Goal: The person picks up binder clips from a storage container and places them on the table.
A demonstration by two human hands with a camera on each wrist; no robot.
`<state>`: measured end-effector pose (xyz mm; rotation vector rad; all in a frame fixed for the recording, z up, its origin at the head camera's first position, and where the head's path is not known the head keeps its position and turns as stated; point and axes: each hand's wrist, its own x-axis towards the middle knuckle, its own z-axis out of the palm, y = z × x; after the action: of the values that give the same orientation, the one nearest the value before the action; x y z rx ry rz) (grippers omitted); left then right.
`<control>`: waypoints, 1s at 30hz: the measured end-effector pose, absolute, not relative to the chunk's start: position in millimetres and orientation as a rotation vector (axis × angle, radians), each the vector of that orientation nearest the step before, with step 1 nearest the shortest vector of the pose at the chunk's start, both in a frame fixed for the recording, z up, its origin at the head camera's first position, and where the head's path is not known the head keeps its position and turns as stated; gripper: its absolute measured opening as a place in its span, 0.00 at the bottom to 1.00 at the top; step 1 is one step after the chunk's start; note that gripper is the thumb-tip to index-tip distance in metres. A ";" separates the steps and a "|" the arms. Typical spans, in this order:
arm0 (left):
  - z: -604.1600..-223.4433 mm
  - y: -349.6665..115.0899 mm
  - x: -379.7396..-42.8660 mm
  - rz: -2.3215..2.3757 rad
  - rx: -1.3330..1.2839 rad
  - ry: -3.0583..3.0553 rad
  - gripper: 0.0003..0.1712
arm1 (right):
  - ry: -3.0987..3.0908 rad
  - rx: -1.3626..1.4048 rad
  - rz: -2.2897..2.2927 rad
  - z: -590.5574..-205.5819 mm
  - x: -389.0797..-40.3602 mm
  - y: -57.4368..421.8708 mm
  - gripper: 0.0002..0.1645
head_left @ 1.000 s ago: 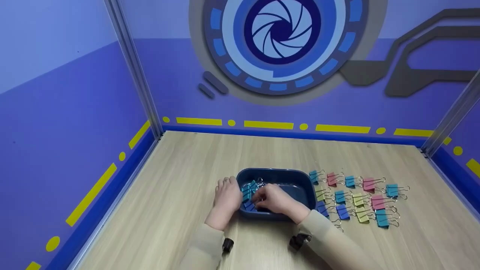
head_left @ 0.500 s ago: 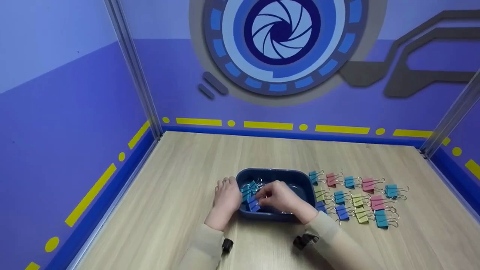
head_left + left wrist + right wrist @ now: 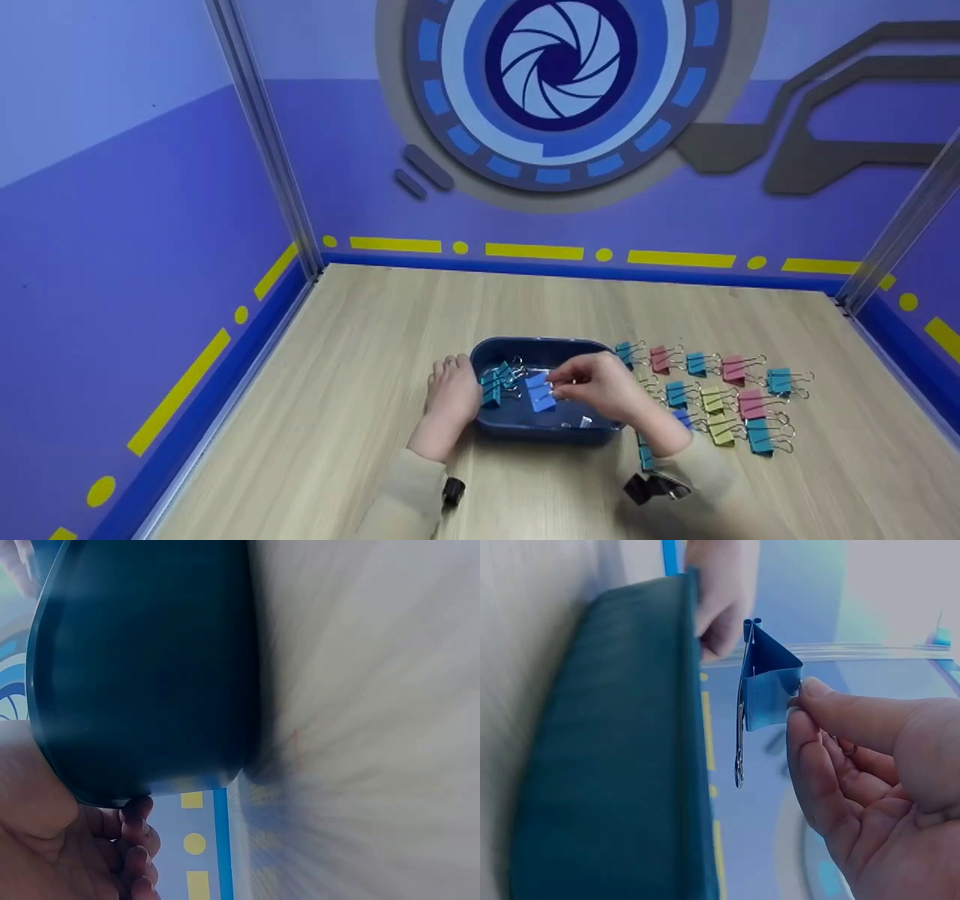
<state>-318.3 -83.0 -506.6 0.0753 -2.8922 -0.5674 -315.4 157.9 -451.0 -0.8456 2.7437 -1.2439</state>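
My right hand (image 3: 606,384) pinches a blue binder clip (image 3: 540,391) by one wire handle, between thumb and fingertips. In the right wrist view the clip (image 3: 769,682) hangs just past the rim, its other handle loose. My left hand (image 3: 454,390) grips the left side of a dark blue plastic box (image 3: 551,433); in the left wrist view its curled fingers (image 3: 139,855) lie at the box's corner, and its thumb is partly hidden at the rim. Several teal binder clips (image 3: 495,386) lie inside the box at its left end.
To the right of the box, rows of binder clips in teal, pink (image 3: 739,369), yellow (image 3: 720,429) and blue lie on the wooden table (image 3: 375,337). A teal clip (image 3: 645,454) sits near my right wrist. Blue walls (image 3: 337,165) enclose the table's back and sides.
My right hand has lifted the blue binder clip from among the clips at the box's left end and moved it to the right. My left hand has stayed at the box.
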 end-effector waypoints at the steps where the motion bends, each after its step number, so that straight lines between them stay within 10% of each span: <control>1: -506.7 -82.9 -317.9 -0.570 0.077 -2.895 0.16 | 2.750 -0.834 -1.245 -449.2 -313.3 162.3 0.09; 30: -508.8 -82.7 -319.7 -0.570 0.067 -2.884 0.15 | 2.825 -0.141 -1.154 -464.9 -252.6 328.7 0.15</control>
<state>-319.7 -82.7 -508.8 0.0668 -2.8843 -0.5696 -252.6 328.7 -464.9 -0.1410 2.8248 -1.1536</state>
